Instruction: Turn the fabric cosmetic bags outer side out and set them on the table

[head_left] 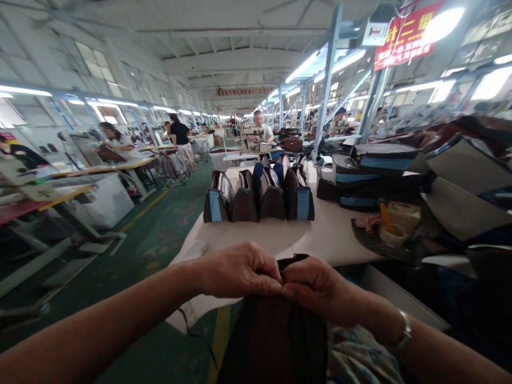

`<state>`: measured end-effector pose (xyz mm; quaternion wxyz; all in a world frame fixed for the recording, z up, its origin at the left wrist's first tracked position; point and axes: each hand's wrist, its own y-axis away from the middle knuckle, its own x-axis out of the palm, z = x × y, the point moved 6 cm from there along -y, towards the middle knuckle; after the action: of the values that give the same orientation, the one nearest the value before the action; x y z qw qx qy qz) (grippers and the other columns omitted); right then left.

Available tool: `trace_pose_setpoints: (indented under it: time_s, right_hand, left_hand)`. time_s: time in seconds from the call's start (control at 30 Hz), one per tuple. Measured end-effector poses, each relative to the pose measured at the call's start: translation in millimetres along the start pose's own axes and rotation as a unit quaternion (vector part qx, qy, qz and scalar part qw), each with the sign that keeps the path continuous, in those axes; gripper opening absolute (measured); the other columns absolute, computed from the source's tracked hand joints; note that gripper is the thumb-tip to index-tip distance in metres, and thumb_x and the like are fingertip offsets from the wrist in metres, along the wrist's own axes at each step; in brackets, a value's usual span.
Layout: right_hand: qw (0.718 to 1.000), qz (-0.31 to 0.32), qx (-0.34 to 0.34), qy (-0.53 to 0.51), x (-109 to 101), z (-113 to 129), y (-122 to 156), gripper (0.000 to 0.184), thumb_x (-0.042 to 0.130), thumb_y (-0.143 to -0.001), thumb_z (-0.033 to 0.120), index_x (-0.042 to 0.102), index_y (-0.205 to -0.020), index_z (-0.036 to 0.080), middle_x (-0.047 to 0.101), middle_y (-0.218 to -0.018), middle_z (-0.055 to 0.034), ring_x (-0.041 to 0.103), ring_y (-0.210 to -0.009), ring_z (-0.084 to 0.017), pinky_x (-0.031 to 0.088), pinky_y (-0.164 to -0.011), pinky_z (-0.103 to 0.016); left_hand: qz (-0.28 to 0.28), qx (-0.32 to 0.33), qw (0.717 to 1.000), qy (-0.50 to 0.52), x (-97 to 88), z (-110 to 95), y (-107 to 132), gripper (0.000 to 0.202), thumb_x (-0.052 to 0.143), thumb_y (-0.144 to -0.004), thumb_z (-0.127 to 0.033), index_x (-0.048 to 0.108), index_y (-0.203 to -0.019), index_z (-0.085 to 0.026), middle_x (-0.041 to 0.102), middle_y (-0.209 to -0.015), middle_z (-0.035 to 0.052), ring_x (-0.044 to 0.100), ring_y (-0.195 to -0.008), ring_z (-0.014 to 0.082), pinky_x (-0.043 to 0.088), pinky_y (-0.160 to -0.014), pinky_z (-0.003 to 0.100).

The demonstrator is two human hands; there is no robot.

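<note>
While the dark bag (272, 341) is held just before the table (256, 234), pinch evenly

Left hand (242, 272) and right hand (322, 288) grip its top edge, nearly touching; level tension should keep it flat; upright bags (245, 205) stand on the table

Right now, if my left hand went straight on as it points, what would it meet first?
Your right hand, probably; it faces your left hand at the dark bag, any gap unclear.
</note>
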<state>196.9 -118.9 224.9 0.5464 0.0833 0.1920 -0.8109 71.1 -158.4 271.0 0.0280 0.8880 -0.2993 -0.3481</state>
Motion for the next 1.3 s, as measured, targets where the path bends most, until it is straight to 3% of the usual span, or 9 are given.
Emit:
trace_pose_setpoints:
  time_s: [0.17,0.27,0.43,0.57,0.67,0.9,1.03,1.13,1.3]
  right_hand:
    - [0.997,0.032,0.009,-0.064,1,-9,0,0.043,0.06,-0.095,0.044,0.042,-0.068,0.017,0.03,-0.064,0.0059,0.024,-0.059,-0.007,0.02,-0.05,-0.023]
    - [0.988,0.045,0.042,-0.144,-1,-17,1,0.045,0.057,-0.097,0.05,0.043,-0.07,0.017,0.029,-0.066,0.0055,0.023,-0.06,-0.008,0.019,-0.05,-0.023]
    - [0.983,0.035,0.074,-0.163,-8,-27,5,0.048,0.063,-0.092,0.054,0.044,-0.069,0.016,0.027,-0.064,0.0062,0.022,-0.058,-0.007,0.017,-0.05,-0.023]
    - [0.983,0.05,0.108,-0.138,-15,-24,5,0.05,0.048,-0.098,0.06,0.051,-0.079,0.014,0.036,-0.072,0.0027,0.03,-0.065,-0.01,0.027,-0.057,-0.023]
    - [0.989,0.088,0.114,-0.036,-22,-15,-2,0.05,0.043,-0.1,0.061,0.051,-0.082,0.015,0.037,-0.077,0.0016,0.032,-0.071,-0.011,0.03,-0.062,-0.025]
    - [0.974,0.177,0.126,0.064,-20,4,-33,0.054,0.045,-0.096,0.065,0.053,-0.077,0.015,0.033,-0.068,0.0044,0.028,-0.061,-0.009,0.025,-0.052,-0.025]
    - [0.976,0.177,0.124,0.04,-14,14,-47,0.044,0.052,-0.096,0.051,0.048,-0.069,0.016,0.031,-0.062,0.0061,0.026,-0.054,-0.007,0.021,-0.046,-0.023]
    - [0.981,0.164,0.104,0.027,-11,22,-53,0.03,0.061,-0.089,0.037,0.056,-0.07,0.015,0.036,-0.059,0.0068,0.029,-0.052,-0.006,0.022,-0.045,-0.022]
    - [0.987,0.115,0.088,0.072,-3,27,-60,0.026,0.063,-0.083,0.031,0.057,-0.064,0.014,0.038,-0.055,0.0069,0.032,-0.051,-0.006,0.023,-0.044,-0.02]
  left_hand:
    - [-0.061,0.008,0.992,-0.114,3.2,-1,6,0.027,0.054,-0.095,-0.04,0.065,-0.087,-0.017,0.059,-0.079,-0.001,0.051,-0.073,0.0131,0.037,-0.066,0.024]
    - [-0.028,-0.016,0.999,-0.033,-5.3,12,8,0.033,0.056,-0.095,-0.047,0.069,-0.096,-0.017,0.062,-0.083,0.0004,0.053,-0.077,0.0145,0.04,-0.07,0.024]
    - [0.004,0.02,0.996,0.09,-25.0,26,5,0.051,0.041,-0.1,-0.057,0.074,-0.105,-0.019,0.068,-0.111,0.0073,0.058,-0.105,0.0202,0.041,-0.098,0.031]
    - [0.013,-0.002,0.992,0.125,-21.4,42,-8,0.044,0.061,-0.09,-0.059,0.074,-0.102,-0.018,0.062,-0.107,0.0062,0.056,-0.093,0.0175,0.048,-0.077,0.026]
    - [0.025,0.005,0.992,0.124,-16.7,47,-19,0.046,0.066,-0.086,-0.06,0.073,-0.098,-0.015,0.057,-0.092,0.0032,0.054,-0.075,0.0125,0.047,-0.064,0.023]
    - [0.079,0.029,0.991,0.105,-22.7,32,-22,0.047,0.068,-0.084,-0.061,0.07,-0.08,-0.014,0.055,-0.091,0.0024,0.055,-0.078,0.0134,0.051,-0.071,0.025]
    - [0.095,0.04,0.991,0.085,-27.7,24,-12,0.048,0.063,-0.087,-0.062,0.069,-0.08,-0.015,0.053,-0.087,0.0018,0.054,-0.083,0.0156,0.051,-0.079,0.026]
    - [0.095,0.071,0.988,0.097,-29.7,25,-4,0.044,0.063,-0.088,-0.059,0.07,-0.085,-0.015,0.058,-0.098,0.0054,0.055,-0.094,0.02,0.048,-0.088,0.029]
    - [0.059,0.084,0.991,0.09,-29.2,30,5,0.037,0.064,-0.09,-0.05,0.069,-0.085,-0.014,0.061,-0.101,0.0069,0.055,-0.097,0.0216,0.043,-0.092,0.029]
